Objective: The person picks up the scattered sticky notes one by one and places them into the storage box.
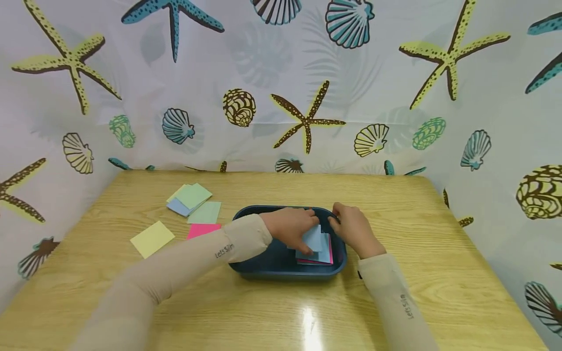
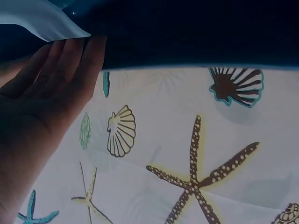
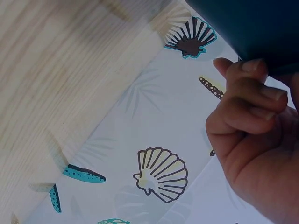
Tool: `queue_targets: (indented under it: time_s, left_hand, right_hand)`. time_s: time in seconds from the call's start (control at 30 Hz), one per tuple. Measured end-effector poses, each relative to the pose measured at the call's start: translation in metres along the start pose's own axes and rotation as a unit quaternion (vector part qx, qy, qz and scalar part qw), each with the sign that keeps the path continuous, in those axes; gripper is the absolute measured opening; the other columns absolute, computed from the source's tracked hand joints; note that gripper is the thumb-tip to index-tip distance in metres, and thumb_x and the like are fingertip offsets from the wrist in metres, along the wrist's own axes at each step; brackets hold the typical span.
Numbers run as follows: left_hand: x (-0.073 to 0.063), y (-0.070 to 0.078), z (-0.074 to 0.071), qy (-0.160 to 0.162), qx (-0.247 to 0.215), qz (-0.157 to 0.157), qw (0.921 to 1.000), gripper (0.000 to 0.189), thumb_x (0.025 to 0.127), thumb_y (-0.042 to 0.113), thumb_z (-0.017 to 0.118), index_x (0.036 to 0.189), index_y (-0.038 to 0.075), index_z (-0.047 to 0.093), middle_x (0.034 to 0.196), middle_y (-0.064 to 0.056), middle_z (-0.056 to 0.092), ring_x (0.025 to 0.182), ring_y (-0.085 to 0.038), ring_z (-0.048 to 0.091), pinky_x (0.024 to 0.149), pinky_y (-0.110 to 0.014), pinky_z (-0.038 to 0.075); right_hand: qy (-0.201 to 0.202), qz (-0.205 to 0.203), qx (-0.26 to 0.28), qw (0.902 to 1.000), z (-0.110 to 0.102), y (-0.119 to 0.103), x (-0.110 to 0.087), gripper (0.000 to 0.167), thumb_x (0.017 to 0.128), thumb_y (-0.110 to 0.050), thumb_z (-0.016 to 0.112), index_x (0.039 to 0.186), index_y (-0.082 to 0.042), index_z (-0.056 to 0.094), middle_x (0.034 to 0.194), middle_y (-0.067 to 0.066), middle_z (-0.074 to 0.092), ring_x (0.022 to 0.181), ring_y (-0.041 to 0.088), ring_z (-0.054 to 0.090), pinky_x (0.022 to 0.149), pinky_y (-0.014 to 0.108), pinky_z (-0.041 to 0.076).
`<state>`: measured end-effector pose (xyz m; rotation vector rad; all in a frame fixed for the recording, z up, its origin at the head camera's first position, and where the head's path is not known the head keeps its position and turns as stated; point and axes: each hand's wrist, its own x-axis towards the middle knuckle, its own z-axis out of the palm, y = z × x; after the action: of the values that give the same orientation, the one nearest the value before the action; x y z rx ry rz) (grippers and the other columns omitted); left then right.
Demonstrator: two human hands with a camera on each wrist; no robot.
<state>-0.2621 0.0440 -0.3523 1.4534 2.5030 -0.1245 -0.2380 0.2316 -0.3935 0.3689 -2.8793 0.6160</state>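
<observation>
My left hand (image 1: 291,228) reaches into a dark blue oval plastic basin (image 1: 281,276) and holds a light blue paper note (image 1: 313,238) between thumb and fingers. Under it, at the basin's right end, lies a small stack of blue and pink notes (image 1: 327,254). In the left wrist view the held paper (image 2: 60,29) bends over the fingertips. My right hand (image 1: 354,231) grips the basin's right rim, its thumb on the inner side. The right wrist view shows curled fingers (image 3: 252,100) against the basin's outer wall (image 3: 261,32).
Left of the basin on the wooden table (image 1: 395,312) lies a group of green, yellow and blue notes (image 1: 193,196). A single yellow note (image 1: 152,239) lies nearer, and a pink note (image 1: 203,230) is partly behind the left sleeve. A shell-patterned cloth (image 1: 272,58) hangs behind.
</observation>
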Motion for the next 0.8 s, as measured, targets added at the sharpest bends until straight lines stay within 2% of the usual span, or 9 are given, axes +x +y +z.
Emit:
queue_targets:
  time_s: [0.13,0.3,0.5,0.8]
  left_hand:
    - [0.013,0.007,0.008,-0.015,0.053,0.023,0.9982,0.066,0.085,0.052,0.067,0.131,0.007,0.053,0.116,-0.004,0.055,0.093,-0.015,0.055,0.080,-0.027,0.048]
    - [0.023,0.011,0.014,-0.013,0.065,0.030,0.9973,0.070,0.085,0.054,0.066,0.133,0.006,0.051,0.119,-0.005,0.055,0.095,-0.016,0.056,0.081,-0.026,0.048]
    - [0.030,0.016,0.022,-0.025,0.066,0.011,0.9975,0.078,0.083,0.056,0.067,0.138,0.006,0.045,0.128,-0.006,0.052,0.108,-0.019,0.055,0.087,-0.029,0.048]
    - [0.035,0.020,0.031,-0.013,0.072,-0.012,0.9972,0.079,0.081,0.061,0.066,0.133,0.006,0.043,0.121,-0.006,0.053,0.102,-0.017,0.052,0.085,-0.027,0.048]
  right_hand:
    - [-0.007,-0.001,0.003,1.0000,0.001,0.000,0.000,0.013,0.090,-0.007,0.064,0.083,-0.003,0.055,0.062,0.006,0.051,0.052,0.016,0.046,0.048,0.029,0.037]
    - [-0.007,-0.005,0.011,0.9999,0.002,0.000,0.002,0.012,0.090,-0.005,0.064,0.085,-0.002,0.054,0.063,0.008,0.052,0.051,0.018,0.047,0.048,0.030,0.038]
    - [-0.002,-0.021,0.016,0.9996,0.000,0.001,-0.002,0.011,0.091,-0.006,0.063,0.086,-0.002,0.054,0.063,0.007,0.051,0.049,0.017,0.046,0.045,0.030,0.037]
    - [-0.007,0.007,0.000,1.0000,0.000,0.003,0.000,0.011,0.090,-0.007,0.064,0.086,-0.002,0.056,0.065,0.008,0.053,0.052,0.018,0.047,0.047,0.030,0.037]
